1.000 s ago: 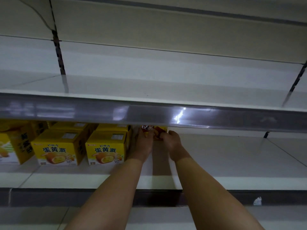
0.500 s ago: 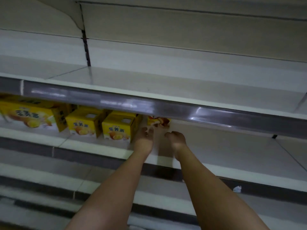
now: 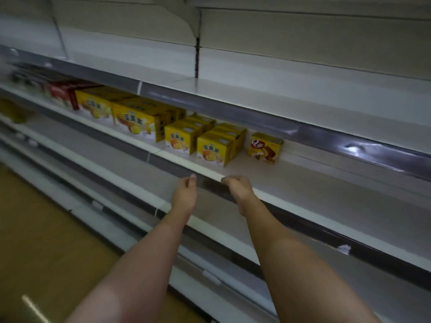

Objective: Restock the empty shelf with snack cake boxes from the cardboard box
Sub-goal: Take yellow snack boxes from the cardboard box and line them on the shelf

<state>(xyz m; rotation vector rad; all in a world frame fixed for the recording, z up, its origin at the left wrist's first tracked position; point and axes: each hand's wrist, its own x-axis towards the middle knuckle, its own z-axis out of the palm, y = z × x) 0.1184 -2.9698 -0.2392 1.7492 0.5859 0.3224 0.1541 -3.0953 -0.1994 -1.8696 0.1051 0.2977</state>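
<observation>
Hovering w/ nothing held, loosely curled hands: left (image 3: 185, 194) & right (image 3: 238, 188), apart, near white shelf (image 3: 303, 183) edge

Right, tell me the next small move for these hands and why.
Probably turn away to fetch another snack cake box. Both the left hand and right hand hold nothing and hang in front of the shelf edge, one cake box stands alone with bare shelf to its right, and the cardboard box is out of view.
</observation>
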